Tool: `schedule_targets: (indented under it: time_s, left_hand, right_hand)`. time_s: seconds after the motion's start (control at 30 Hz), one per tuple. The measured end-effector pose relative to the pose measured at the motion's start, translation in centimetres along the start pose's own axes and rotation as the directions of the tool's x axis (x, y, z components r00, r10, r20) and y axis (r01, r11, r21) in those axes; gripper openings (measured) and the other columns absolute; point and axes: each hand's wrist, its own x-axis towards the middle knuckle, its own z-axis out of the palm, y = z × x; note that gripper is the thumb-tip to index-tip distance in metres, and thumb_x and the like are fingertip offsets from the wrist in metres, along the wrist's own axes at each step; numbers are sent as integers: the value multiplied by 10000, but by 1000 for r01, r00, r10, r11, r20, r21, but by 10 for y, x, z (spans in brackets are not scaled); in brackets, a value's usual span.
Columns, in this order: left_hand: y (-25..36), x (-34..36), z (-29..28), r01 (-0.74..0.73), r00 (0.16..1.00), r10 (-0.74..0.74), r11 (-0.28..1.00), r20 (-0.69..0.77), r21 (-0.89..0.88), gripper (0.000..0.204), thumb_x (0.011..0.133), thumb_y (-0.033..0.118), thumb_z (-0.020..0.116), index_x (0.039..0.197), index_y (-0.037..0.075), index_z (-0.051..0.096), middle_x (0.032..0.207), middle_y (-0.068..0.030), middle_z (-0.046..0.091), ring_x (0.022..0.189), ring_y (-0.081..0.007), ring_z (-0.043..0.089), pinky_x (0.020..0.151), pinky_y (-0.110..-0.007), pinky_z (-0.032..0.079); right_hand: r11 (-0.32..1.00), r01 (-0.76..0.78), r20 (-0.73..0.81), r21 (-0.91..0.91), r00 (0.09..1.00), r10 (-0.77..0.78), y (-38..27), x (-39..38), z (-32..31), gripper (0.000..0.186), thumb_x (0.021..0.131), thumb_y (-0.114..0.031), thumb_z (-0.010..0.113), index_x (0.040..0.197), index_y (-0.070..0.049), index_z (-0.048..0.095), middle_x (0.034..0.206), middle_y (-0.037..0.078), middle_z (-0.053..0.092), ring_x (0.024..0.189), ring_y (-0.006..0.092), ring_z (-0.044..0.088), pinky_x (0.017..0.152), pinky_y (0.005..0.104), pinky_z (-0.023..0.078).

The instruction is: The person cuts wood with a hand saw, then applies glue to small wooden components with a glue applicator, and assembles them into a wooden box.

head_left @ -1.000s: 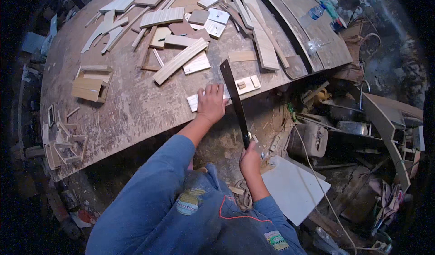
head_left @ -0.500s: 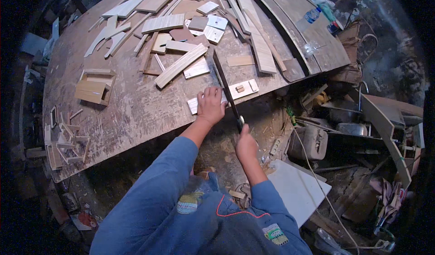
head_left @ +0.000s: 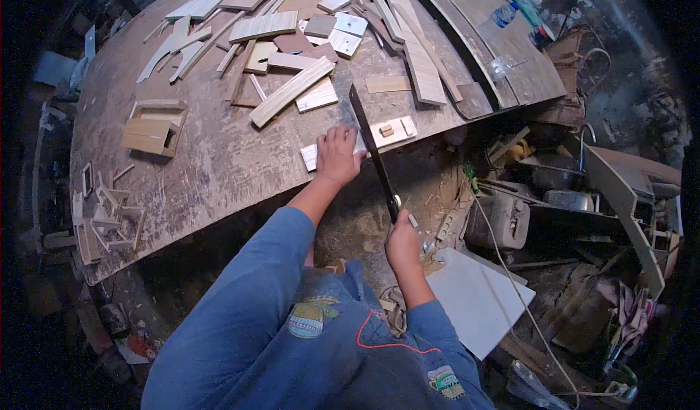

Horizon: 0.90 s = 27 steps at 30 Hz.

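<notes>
A pale narrow board (head_left: 398,129) lies along the near edge of the worktable, with small wooden blocks (head_left: 386,130) on its right part. My left hand (head_left: 336,155) presses on the board's left part, fingers curled over it. A long dark saw blade (head_left: 372,150) crosses the board just right of these fingers, tip pointing away from me. My right hand (head_left: 401,244) is closed around the saw's handle, below and beyond the table edge.
The worktable (head_left: 197,177) carries scattered offcuts (head_left: 262,26), a small open wooden box (head_left: 146,134), little stick frames (head_left: 109,220) and a water bottle (head_left: 503,16). Below right lie a plastic jerrycan (head_left: 496,224), a white panel (head_left: 477,301), a cable and clutter.
The saw and my right hand moved away from me, then came slightly back toward me. My left hand stays on the board.
</notes>
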Motion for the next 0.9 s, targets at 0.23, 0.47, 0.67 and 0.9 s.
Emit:
schedule_targets:
  time_s: [0.23,0.47,0.67,0.9]
  left_hand:
    - [7,-10,-6,-43,998,40,998,53,55,515,730,269,723,1169,60,552,1163,-93,520,1119,-262,461,907,-432,344]
    - [3,-11,-6,-31,996,23,994,84,106,528,735,301,716,1179,67,550,1169,-86,515,1113,-258,461,906,-433,339]
    - [11,-10,-2,10,999,-13,998,42,65,525,728,293,720,1170,67,551,1144,-91,516,1103,-261,464,900,-436,336]
    - [5,-6,-9,-14,996,9,998,88,58,517,714,258,732,1164,74,557,1138,-85,522,1091,-259,471,894,-432,349]
  right_hand:
    - [999,-44,69,-3,997,44,-12,2,6,399,1011,-311,224,1159,4,420,895,306,631,862,485,608,699,552,468]
    - [963,-177,91,202,983,161,-15,-13,2,628,1013,-410,166,1050,55,586,913,337,622,902,498,594,811,557,442]
    - [997,-76,5,-33,997,76,7,-2,11,303,968,-190,359,1129,58,428,783,292,619,737,474,605,648,553,453]
    - [996,21,34,-90,999,-18,-10,-12,-5,313,958,-170,380,1156,67,427,778,293,620,734,472,606,647,554,459]
